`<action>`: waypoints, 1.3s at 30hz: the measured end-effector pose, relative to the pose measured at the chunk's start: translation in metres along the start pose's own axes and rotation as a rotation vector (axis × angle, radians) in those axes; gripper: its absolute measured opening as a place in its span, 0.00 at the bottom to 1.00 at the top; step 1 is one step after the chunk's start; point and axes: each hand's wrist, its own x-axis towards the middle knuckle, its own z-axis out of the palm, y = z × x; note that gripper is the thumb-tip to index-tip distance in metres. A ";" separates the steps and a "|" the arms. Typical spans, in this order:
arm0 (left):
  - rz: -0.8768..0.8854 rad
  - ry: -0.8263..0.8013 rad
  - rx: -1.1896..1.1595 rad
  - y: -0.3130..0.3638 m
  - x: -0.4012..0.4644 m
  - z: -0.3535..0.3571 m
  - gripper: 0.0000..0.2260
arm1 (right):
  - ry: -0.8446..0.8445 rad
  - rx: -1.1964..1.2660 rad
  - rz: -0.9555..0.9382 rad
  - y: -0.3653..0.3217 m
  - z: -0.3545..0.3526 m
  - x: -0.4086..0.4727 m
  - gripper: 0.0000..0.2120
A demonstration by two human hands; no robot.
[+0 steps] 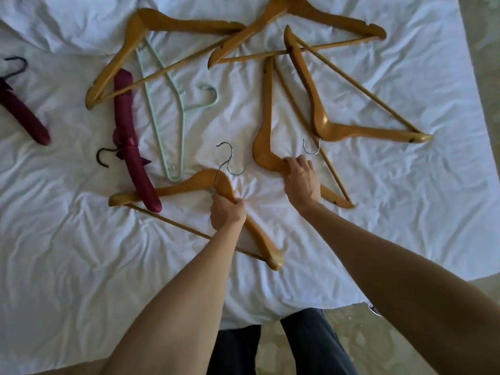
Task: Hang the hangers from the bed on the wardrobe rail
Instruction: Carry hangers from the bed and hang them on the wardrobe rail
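Bed (81, 253) w/ creased white sheet, mottled floor (484, 44) at right. Smooth wooden hangers w/ wire hooks, two padded maroon satin hangers (127, 136) & a thin mint hanger (173, 109) lie scattered on it. Left hand (227, 212) fisted round near wooden hanger (194, 182); right hand (301, 177) clamped on middle wooden hanger (266, 117).

At the bed's (81, 266) far edge, the top of the picture cuts off the peak and hook of one wooden hanger (297, 12), and the neighbouring wooden hanger (167, 23) shows no hook either. By the bed's left edge, a maroon padded hanger (24, 112) runs out of the picture, so only one arm and its dark hook show. The left hand (227, 212) and right hand (300, 177) each cover a stretch of wooden hanger arm, and the nearest hanger's lower tip (277, 259) is blurred.
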 end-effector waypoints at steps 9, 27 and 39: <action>0.063 -0.051 -0.155 -0.033 -0.062 -0.023 0.15 | -0.132 0.192 0.000 -0.009 -0.020 -0.061 0.18; 0.276 -0.225 -0.463 -0.081 -0.230 -0.151 0.09 | -0.057 0.544 0.024 -0.091 -0.178 -0.241 0.05; 0.487 -0.005 -0.542 -0.072 -0.296 -0.248 0.11 | -0.223 0.636 -0.265 -0.166 -0.279 -0.269 0.08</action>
